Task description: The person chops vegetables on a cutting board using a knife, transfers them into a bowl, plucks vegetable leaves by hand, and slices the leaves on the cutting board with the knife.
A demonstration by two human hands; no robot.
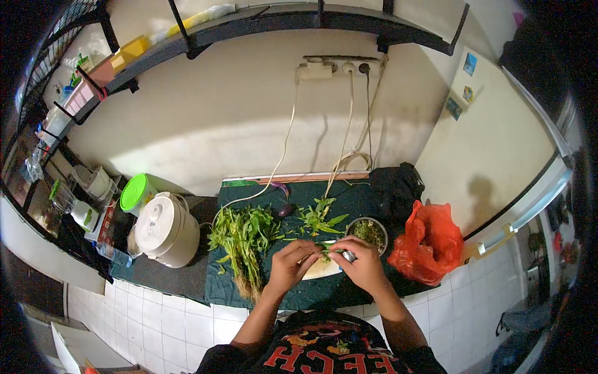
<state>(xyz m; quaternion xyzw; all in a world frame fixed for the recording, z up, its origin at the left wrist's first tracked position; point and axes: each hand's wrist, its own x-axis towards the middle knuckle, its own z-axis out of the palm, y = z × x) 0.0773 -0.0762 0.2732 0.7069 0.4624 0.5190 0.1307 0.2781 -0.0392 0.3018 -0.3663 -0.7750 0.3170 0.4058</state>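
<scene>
Over a pale cutting board (319, 270), my left hand (291, 264) and my right hand (362, 265) meet with fingertips pinched on a piece of green stem (326, 249). Something silvery shows by my right fingers; it could be a blade, but its form is mostly hidden. To the left lies a large bunch of leafy greens (244, 240) with its roots toward me. A smaller heap of leaves (321, 217) lies just beyond my hands. Right of that stands a round bowl (384, 239) holding chopped greens.
A red plastic bag (428, 243) sits at the table's right, near a fridge (492, 134). An eggplant (286, 210) lies behind the greens. Left stands a white rice cooker (163, 227) beside a green-lidded container (134, 194). Power cords (347, 124) hang behind; a shelf (268, 23) runs overhead.
</scene>
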